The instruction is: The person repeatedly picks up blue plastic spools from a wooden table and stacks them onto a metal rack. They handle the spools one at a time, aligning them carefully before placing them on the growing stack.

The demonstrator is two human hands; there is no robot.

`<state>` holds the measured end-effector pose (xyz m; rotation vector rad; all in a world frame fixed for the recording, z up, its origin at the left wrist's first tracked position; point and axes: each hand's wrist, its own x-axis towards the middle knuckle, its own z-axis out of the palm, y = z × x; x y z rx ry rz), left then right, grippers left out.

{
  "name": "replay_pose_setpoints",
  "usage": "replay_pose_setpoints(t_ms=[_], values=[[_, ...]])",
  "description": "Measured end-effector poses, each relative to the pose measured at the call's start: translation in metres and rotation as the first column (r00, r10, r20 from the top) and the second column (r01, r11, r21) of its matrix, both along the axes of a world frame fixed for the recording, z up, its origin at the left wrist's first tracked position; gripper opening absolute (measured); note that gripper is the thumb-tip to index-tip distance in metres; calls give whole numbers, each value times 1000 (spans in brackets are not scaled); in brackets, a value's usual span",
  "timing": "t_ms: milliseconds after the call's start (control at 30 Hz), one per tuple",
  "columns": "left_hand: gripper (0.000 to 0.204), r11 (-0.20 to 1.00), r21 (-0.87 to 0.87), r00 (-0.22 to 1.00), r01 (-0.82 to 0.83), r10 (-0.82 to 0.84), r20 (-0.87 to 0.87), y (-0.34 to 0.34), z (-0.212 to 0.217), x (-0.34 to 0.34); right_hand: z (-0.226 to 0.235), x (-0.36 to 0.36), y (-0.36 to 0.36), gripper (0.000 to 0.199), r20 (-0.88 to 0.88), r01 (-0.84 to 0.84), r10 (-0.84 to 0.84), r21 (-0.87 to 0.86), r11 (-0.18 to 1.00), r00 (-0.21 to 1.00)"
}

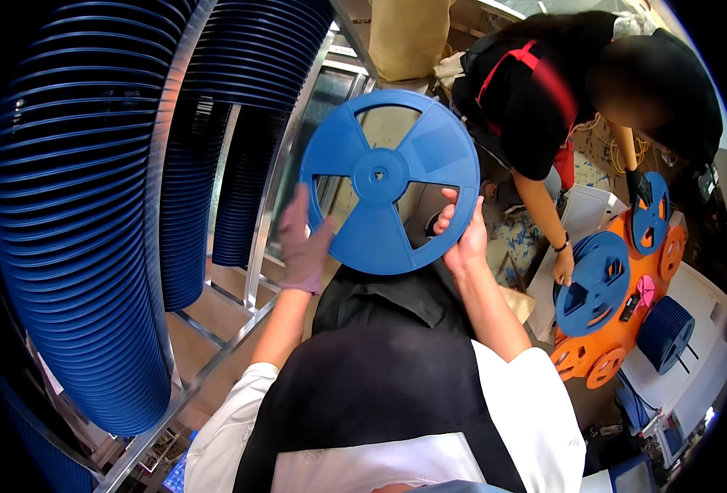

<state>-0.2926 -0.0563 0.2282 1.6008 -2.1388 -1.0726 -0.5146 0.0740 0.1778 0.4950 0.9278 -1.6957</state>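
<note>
A flat blue plastic reel [371, 242] with wide cut-out windows and a round hub stands upright in front of my chest. My right hand [467, 238] is bare and grips its lower right rim, some fingers showing through a window. Beside the left rim is my left hand [304, 246] in a greyish-mauve glove. Its fingers are stretched out and slightly blurred, with the thumb apart from them. The left hand overlaps the rim's edge; whether it presses on it I cannot make out.
Long rows of blue reels [84, 238] fill a metal rack [162, 181] at my left. At right a co-worker [536, 99] bends over an orange board [618, 329], hands on blue reels [595, 283]. A wound blue reel [666, 333] sits near a white surface [704, 353].
</note>
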Motion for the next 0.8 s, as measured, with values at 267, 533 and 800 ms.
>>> replay_pose_setpoints(t_ms=[267,533,800], values=[[55,327,828,584,456,592,-555,22,-66,-41,104,72,-31,44,-792,-570,367,30,821,488],[80,70,682,323,728,843,-431,27,-33,-53,45,15,64,43,-907,-138,402,417,898,-127],[83,66,673,346,737,819,-458,12,-31,-71,2,29,78,56,-885,-96,376,364,926,274]])
